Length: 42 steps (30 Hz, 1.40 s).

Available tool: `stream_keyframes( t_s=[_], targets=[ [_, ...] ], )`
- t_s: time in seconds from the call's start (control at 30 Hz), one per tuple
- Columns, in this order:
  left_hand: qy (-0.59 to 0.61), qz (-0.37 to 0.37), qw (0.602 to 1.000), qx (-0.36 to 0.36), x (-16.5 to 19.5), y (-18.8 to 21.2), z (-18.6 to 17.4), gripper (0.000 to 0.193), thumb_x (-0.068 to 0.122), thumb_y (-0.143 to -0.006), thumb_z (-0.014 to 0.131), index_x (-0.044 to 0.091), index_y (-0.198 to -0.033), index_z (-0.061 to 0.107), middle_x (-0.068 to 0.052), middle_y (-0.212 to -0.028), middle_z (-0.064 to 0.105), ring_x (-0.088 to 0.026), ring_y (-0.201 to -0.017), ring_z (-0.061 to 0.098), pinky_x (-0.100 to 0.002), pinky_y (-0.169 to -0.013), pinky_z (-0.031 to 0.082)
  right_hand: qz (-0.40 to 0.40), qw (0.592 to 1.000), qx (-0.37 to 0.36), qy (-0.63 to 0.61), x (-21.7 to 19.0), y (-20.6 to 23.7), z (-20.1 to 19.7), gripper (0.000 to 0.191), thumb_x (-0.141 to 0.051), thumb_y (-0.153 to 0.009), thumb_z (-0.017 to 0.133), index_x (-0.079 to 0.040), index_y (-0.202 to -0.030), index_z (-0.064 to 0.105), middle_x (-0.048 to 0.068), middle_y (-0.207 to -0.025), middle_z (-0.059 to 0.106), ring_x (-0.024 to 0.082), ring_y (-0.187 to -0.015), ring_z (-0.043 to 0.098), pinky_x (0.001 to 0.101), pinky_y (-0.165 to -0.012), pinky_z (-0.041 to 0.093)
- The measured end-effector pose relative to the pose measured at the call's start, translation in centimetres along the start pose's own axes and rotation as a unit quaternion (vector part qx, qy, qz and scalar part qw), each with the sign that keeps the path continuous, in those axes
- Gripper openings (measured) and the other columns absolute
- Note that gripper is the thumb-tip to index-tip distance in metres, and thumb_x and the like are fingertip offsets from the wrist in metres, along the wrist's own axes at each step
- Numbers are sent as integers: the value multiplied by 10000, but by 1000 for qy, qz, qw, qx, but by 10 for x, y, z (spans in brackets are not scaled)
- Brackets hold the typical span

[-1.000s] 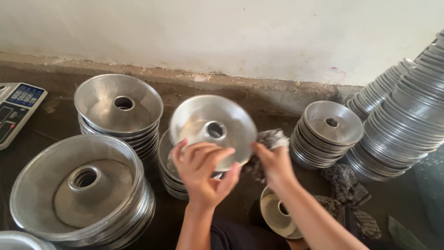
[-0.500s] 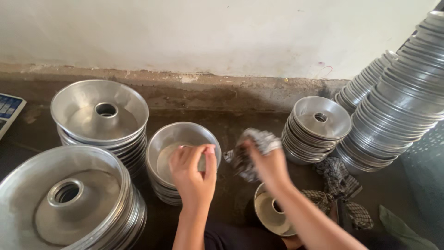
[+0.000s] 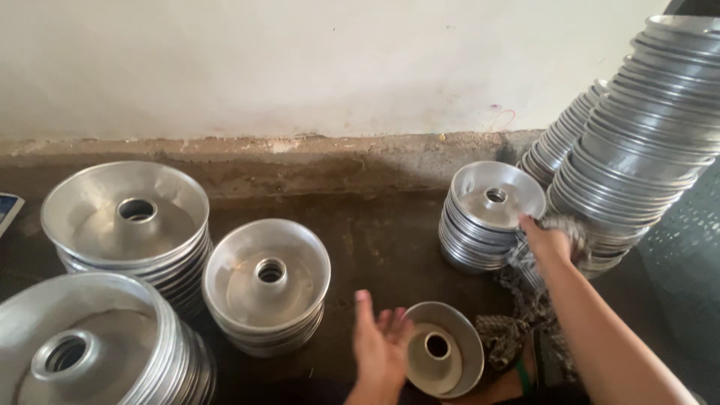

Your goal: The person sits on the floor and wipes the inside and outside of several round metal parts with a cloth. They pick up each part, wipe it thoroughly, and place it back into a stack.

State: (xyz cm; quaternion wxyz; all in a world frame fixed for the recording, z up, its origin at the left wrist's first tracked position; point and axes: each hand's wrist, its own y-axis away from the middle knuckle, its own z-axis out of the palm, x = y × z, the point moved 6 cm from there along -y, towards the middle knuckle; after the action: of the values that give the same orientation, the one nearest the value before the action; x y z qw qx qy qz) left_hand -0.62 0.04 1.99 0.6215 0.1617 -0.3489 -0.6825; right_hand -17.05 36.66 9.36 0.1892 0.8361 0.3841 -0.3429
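A: Where are the person's hands?

B: The left hand point(image 3: 381, 346) hangs open, fingers spread and palm turned toward the small tilted silver metal ring pan point(image 3: 442, 358) just beside it, fingertips at its rim. The right hand point(image 3: 549, 241) is closed around a crumpled grey cloth point(image 3: 568, 229), pressed against the edge of the short stack of small shiny ring pans point(image 3: 487, 214) by the wall.

A: What differs from half a second ago?

B: Then the left hand lay in the top pan of the middle stack of dull aluminium tube pans point(image 3: 266, 281); it has since come off and dropped low. The right hand, which held the cloth in mid-air near the centre, has swung out to the right-hand stack.

A: Any packages, labels or signs?

B: Only a corner of a flat blue-and-white device point(image 3: 9, 210) at the left edge, too cropped to read as anything more.

A: And materials further out?

B: Two wider stacks of brushed-metal pans point(image 3: 126, 225) stand left, each pan round with a central tube. A tall leaning tower of nested silver pans point(image 3: 645, 112) fills the right. A patterned rag point(image 3: 525, 322) lies on the dark floor point(image 3: 382, 240) beneath the right forearm, below a rough plastered wall point(image 3: 300, 67).
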Motion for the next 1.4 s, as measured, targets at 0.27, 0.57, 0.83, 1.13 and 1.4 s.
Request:
stream_keyframes(
  t_s=[0.27,0.57,0.83,1.13,1.4],
  targets=[
    [84,165,983,-7,72,-39,-11,643,231,-908,705,-14,-1422,406,-228,-1362,509,-351,-1132,656,-413,-915,556,149,950,-60,-269,10,-16,38,636,-322,-837,730,63,-1321,582,197,-1292,581,295,-1132,553,440,-927,447],
    [118,175,977,-19,113,-84,2,313,60,-958,635,-43,-1244,561,-109,-1181,668,-216,-1090,695,-330,-921,551,89,984,-71,-136,1,-35,28,676,-247,-745,749,120,-1285,574,314,-1301,571,413,-1167,545,565,-977,454],
    [84,135,987,-36,139,-108,20,408,129,-915,694,31,-1288,559,-82,-1190,652,-216,-1076,703,-307,-863,592,74,971,-188,-130,-19,-20,79,572,-259,-780,712,74,-1233,611,256,-1193,643,372,-1063,607,519,-853,484],
    [-22,136,989,-50,119,-118,19,503,291,-884,726,133,-1338,581,-60,-1282,657,-197,-1095,676,-326,-882,528,77,944,-293,-132,-36,13,105,397,-254,-806,652,-25,-1129,671,138,-967,645,278,-884,575,459,-623,464],
    [-58,119,988,-83,106,-104,27,587,216,-886,709,45,-1414,518,-76,-1284,661,-223,-1149,662,-352,-925,509,2,970,-236,54,-26,-16,66,613,-308,-749,748,43,-1237,627,267,-1216,687,395,-1103,663,526,-831,546]
  ],
)
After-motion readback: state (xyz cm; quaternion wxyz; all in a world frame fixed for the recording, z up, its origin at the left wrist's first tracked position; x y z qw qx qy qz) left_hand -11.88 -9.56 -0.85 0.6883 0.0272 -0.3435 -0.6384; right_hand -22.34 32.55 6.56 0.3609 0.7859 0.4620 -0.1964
